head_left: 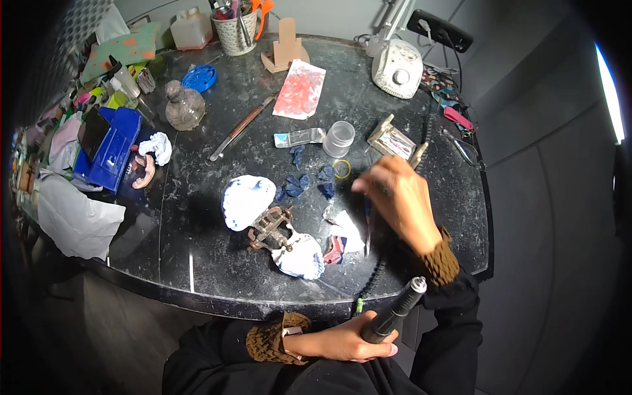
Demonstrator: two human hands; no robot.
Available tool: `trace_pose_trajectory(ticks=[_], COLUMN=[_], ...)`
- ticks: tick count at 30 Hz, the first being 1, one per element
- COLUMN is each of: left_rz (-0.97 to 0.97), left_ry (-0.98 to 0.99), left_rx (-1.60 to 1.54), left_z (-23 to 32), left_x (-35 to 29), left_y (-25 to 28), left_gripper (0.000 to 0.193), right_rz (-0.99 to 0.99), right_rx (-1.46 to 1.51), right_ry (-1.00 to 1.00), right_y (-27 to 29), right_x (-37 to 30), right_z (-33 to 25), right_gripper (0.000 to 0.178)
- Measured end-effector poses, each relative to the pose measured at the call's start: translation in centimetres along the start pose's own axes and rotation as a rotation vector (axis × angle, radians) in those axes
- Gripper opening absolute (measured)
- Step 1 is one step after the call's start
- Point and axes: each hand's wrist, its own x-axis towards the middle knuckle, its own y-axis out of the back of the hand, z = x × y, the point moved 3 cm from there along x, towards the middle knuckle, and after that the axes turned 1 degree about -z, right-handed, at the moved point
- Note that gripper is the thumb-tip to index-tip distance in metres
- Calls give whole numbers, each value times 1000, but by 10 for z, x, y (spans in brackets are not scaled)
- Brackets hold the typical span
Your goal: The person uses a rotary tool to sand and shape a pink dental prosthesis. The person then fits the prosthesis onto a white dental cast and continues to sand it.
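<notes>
My left hand [345, 340] is closed around a black rotary handpiece [397, 309], held up in front of the table edge with its silver tip pointing away from me. Over the right part of the table is my right hand [403, 204], fingers bent and a little smeared by motion. Whether it pinches anything small does not show. Just beyond it sits a beige bur stand [397, 142]. A slim metal tool [368, 230] lies beside this hand. To the left, a metal hinged articulator [270, 227] carries two white dental casts, an upper one [248, 201] and a lower one [301, 257].
Dark blue scraps [295, 186], a clear cup [339, 139] and a pink-red piece [334, 250] lie mid-table. A wooden-handled knife [242, 128] and a stained card [299, 89] are farther back. A white control unit [397, 69] stands far right, a blue box [116, 149] left.
</notes>
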Motion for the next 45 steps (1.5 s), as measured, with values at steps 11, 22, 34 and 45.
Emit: trace_pose_trajectory(ticks=[11,22,34,45], left_rz=[38,67,95,140], left_ry=[55,47,110,82], left_rx=[-37,-7,9,8], left_z=[1,4,10,6], left_x=[-2,-4,-2,-1], left_y=[-2,1,-4,1], left_gripper=[39,41,41,40], right_rz=[-55,-276,-272,-441], right_rx=[235,1259,1244,1200], right_ry=[47,-434,-509,-238], right_y=[-13,93,103,76], right_x=[-27,-48,-54,-67], right_z=[-30,-46,-44,-32], right_gripper=[12,14,13,22])
